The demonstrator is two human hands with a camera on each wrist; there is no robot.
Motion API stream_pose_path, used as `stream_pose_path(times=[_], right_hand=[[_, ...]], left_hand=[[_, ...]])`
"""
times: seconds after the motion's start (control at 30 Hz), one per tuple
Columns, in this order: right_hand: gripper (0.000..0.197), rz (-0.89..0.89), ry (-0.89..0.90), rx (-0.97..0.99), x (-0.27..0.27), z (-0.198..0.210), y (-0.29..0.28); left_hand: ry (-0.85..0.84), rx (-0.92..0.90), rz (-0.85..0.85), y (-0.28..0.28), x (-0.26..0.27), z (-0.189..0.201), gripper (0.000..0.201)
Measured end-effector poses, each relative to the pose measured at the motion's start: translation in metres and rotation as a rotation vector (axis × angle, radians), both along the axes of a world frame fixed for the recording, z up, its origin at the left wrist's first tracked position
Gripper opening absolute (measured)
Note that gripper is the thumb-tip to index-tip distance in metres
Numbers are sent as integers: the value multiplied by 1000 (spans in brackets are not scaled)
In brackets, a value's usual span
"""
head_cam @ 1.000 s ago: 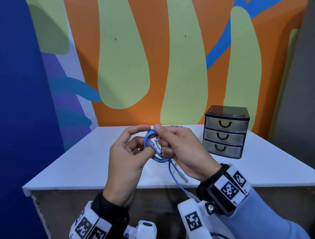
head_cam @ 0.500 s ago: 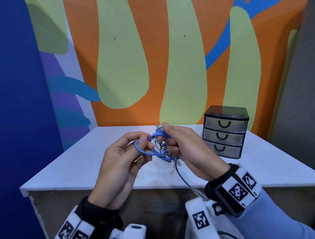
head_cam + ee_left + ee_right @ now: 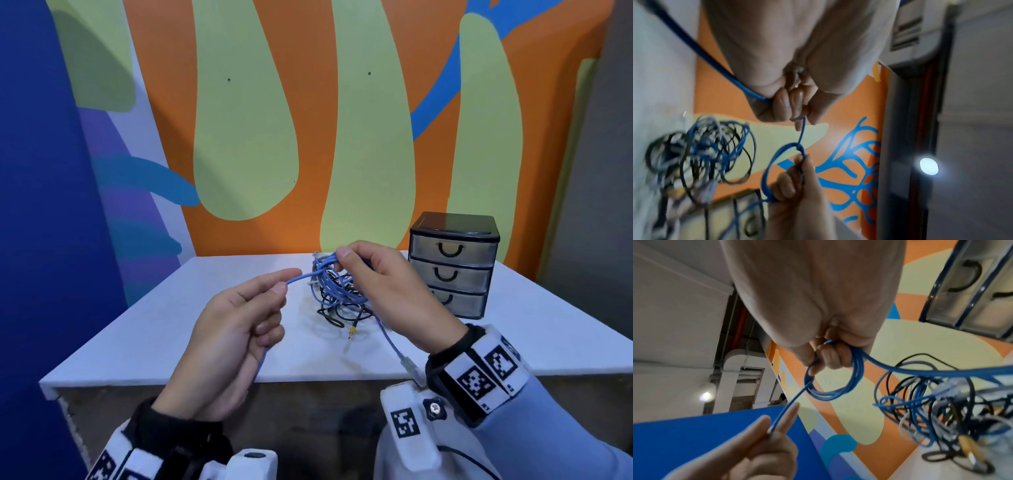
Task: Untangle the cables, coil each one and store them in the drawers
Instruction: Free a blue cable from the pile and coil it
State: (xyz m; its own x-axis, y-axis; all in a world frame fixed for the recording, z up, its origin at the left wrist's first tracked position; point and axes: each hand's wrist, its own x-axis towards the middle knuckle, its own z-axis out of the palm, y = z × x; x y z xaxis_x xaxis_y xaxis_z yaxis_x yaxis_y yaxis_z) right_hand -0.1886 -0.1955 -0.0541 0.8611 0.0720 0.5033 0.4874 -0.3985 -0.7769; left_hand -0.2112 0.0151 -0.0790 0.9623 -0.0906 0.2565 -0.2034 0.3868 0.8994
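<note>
right wrist view alone shows blue cable (image 3: pixel 830 392) coils.

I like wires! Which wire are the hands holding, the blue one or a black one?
The blue cable. The left hand and right hand both pinch it; the black cables lie untouched on the table.

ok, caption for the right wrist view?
Right hand holds a small coil of blue cable while left hand pinches its free strand, tangled cables beside.

Left hand (image 3: pixel 236 339) raised, thumb and forefinger pinching; right hand (image 3: pixel 387 291) beside it, fingers (image 3: pixel 830 355) curled tight.
</note>
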Motion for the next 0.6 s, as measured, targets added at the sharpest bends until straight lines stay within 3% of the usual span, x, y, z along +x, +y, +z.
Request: stream_pose_path(times=[0.1,0.23,0.3,0.37,0.43,0.6], right_hand=[[34,192,184,302,-4,2,5],[29,425,358,673,-10,7,13],[27,510,421,794,-13,8,17],[28,541,426,840,-13,6,22],[32,450,334,754,-10,1,29],[43,29,-57,107,-3,-8,33]], left_hand=[[-227,331,318,-1,6,-5,21],[-444,559,640,-7,6,-9,14],[-456,599,667,-10,5,-11,13],[-390,538,544,-14,3,-11,13],[-294,391,398,-20,-4,-9,16],[-104,7,153,-31,-19,-5,24]])
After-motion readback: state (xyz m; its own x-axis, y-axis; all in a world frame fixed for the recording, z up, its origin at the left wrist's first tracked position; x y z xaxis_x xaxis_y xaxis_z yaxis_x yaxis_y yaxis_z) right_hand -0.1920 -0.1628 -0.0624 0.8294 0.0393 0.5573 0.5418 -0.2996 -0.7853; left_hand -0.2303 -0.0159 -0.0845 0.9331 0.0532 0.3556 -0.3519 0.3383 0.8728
